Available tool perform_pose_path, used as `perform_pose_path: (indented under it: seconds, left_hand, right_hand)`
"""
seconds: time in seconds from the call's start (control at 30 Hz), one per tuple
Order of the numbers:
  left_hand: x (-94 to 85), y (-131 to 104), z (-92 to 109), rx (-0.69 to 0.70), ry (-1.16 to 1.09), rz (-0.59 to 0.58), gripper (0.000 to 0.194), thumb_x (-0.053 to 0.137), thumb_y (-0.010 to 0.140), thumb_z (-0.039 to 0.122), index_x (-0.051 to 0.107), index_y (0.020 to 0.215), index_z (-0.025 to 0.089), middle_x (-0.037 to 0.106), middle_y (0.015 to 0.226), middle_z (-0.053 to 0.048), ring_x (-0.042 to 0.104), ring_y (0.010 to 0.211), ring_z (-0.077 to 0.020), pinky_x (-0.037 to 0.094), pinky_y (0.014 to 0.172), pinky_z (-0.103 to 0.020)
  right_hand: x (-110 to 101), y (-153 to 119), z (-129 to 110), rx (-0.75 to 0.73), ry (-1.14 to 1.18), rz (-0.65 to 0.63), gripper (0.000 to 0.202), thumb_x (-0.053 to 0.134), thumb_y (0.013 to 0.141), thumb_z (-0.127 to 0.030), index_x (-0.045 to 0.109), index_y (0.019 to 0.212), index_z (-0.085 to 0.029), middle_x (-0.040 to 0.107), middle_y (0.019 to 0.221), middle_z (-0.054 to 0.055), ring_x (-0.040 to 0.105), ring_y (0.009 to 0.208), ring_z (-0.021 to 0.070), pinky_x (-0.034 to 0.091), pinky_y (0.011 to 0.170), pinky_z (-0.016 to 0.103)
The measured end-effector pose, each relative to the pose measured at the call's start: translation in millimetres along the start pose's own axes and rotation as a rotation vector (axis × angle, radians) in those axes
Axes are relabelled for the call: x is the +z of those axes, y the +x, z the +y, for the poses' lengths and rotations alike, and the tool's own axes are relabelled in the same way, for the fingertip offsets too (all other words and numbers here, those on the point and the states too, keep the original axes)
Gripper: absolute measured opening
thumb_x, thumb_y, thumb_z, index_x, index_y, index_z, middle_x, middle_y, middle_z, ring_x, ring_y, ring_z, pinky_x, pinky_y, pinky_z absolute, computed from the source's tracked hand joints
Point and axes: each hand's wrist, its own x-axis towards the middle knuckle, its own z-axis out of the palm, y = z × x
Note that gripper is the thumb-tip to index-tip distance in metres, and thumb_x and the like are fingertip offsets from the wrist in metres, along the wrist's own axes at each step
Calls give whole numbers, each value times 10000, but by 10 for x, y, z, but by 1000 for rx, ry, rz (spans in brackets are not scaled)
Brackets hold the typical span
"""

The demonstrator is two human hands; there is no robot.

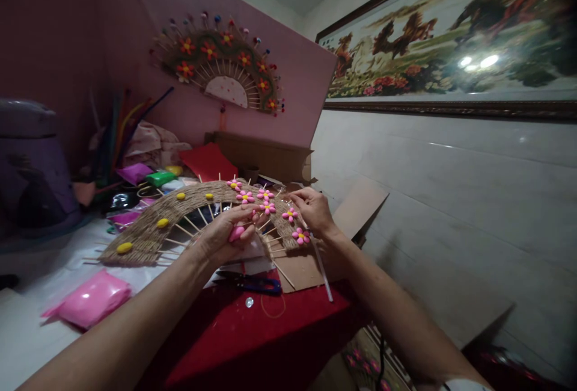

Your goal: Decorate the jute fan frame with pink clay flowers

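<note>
A half-round fan of twine woven over wooden sticks [153,225] lies across the table, with yellow clay dots on its left arc and pink clay flowers [267,206] on its right arc. My left hand [223,231] rests on the fan's spokes and pinches a lump of pink clay [236,233]. My right hand [313,210] sits at the fan's right end beside the pink flowers and grips a thin white stick [322,270] that slants down toward the red cloth.
A pink clay packet [92,304] lies at the near left. Dark-handled scissors [252,283] rest on the red cloth [252,337]. Coloured clay packets [157,177], a red sheet and a cardboard box stand behind. A finished fan [220,66] hangs on the pink board.
</note>
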Motion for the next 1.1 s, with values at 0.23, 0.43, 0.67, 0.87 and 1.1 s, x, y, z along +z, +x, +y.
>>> perform_pose_path:
  seconds: [0.23, 0.43, 0.67, 0.87, 1.1]
  left_hand:
    - [-82, 60, 22, 13, -22, 51, 258, 426, 906, 223, 535, 697, 120, 492, 581, 23, 292, 288, 10, 184, 264, -118]
    - [-105, 66, 18, 164, 94, 114, 212, 446, 907, 222, 563, 775, 105, 512, 548, 17, 327, 283, -10, 163, 260, -120]
    - [-74, 45, -28, 184, 145, 105, 211, 629, 808, 311, 570, 789, 110, 519, 511, 27, 334, 277, -20, 184, 267, -126]
    - [-77, 58, -31, 181, 157, 110, 269, 662, 781, 358, 577, 778, 103, 522, 501, 25, 337, 277, -18, 170, 273, -131]
    - [-116, 85, -59, 183, 154, 85, 269, 662, 782, 359, 585, 793, 101, 529, 507, 25, 345, 273, -19, 174, 283, -135]
  right_hand:
    - [-28, 72, 363, -28, -184, -141, 167, 599, 790, -254, 764, 772, -263, 726, 797, 46, 637, 744, 195, 445, 666, 308]
    - [-25, 15, 291, -32, -295, -196, 167, 591, 794, -260, 757, 808, -258, 726, 836, 30, 634, 783, 171, 439, 681, 275]
    - [-11, 22, 262, -8, -308, -230, 91, 615, 736, -215, 702, 713, -212, 696, 775, 32, 597, 736, 170, 388, 645, 275]
    - [17, 15, 346, 27, -189, -209, 60, 598, 750, -227, 649, 739, -198, 677, 743, 4, 579, 673, 132, 402, 633, 252]
    - [57, -9, 357, 56, -53, -146, 88, 563, 759, -214, 647, 777, -190, 677, 769, 15, 601, 725, 149, 445, 691, 280]
